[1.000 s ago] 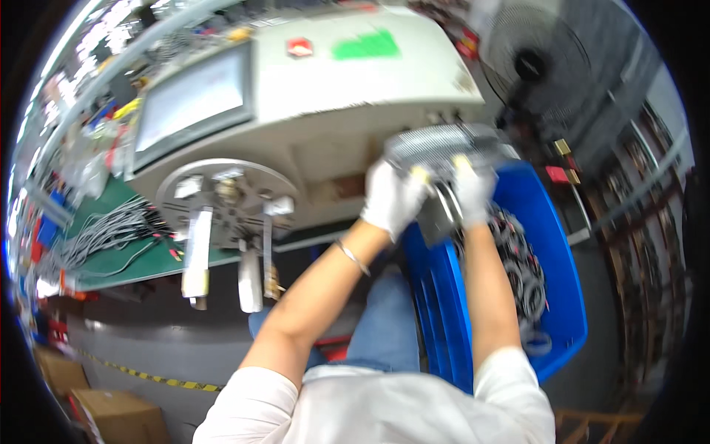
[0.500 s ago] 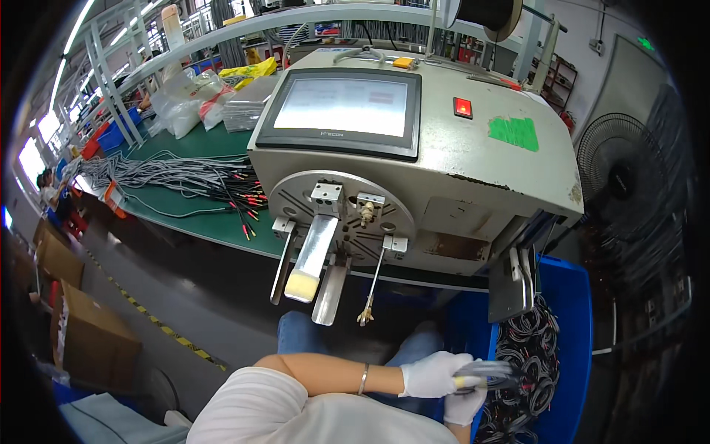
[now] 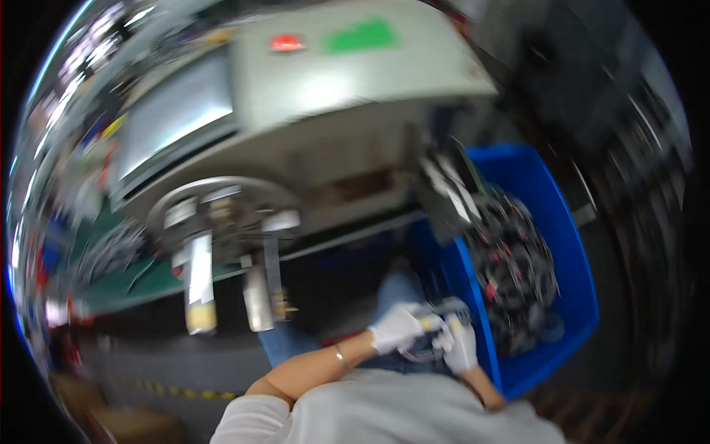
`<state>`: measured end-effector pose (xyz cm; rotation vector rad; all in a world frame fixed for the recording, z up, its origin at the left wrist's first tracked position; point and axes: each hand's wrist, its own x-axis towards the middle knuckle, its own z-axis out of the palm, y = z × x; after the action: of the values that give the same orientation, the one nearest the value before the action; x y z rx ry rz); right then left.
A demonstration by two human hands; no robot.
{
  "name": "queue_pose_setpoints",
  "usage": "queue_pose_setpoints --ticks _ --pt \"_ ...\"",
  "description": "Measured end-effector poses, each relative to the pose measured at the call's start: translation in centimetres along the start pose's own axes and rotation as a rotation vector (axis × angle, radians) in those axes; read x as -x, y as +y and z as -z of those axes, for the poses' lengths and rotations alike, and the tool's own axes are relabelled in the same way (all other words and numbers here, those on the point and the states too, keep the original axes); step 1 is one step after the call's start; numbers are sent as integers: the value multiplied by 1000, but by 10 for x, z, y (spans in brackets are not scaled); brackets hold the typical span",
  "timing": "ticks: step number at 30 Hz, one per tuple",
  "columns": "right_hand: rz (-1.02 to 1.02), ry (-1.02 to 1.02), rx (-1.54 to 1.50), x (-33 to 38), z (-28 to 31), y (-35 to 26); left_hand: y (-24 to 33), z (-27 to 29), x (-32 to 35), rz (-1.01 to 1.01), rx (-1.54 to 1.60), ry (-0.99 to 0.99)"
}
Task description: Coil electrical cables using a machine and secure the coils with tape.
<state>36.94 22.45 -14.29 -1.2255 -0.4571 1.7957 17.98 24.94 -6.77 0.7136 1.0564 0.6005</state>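
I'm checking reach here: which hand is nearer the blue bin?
Right. The right hand sits against the blue bin at its near rim; the left hand is farther left, over the lap.

motion blur smears the whole view, so we cannot read the machine's screen (image 3: 174,118) or tell the tangled parts in the blue bin (image 3: 569,244) apart. what our gloved left hand (image 3: 397,328) and right hand (image 3: 460,345) grip together stays a grey smear.

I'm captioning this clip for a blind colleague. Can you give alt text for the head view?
Motion-blurred view down at a person's gloved left hand and right hand gripping a bundle of grey wires over their lap, beside a blue bin of dark cables. A beige machine with a screen stands ahead.
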Motion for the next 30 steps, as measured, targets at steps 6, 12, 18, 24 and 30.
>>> queue_pose_setpoints --ticks 6,12,18,24,30 --pt "-176 190 99 -8 13 -5 -43 15 -24 9 3 -23" --pt "277 346 -352 -46 97 -68 -87 67 -5 -70 53 90" --pt "604 66 -675 -179 89 -208 -112 124 39 71 155 358" --pt "150 217 -267 -273 80 -202 -148 188 63 -316 -555 811" --pt "-13 -320 -150 -243 78 -97 -95 284 193 -647 -620 1924"
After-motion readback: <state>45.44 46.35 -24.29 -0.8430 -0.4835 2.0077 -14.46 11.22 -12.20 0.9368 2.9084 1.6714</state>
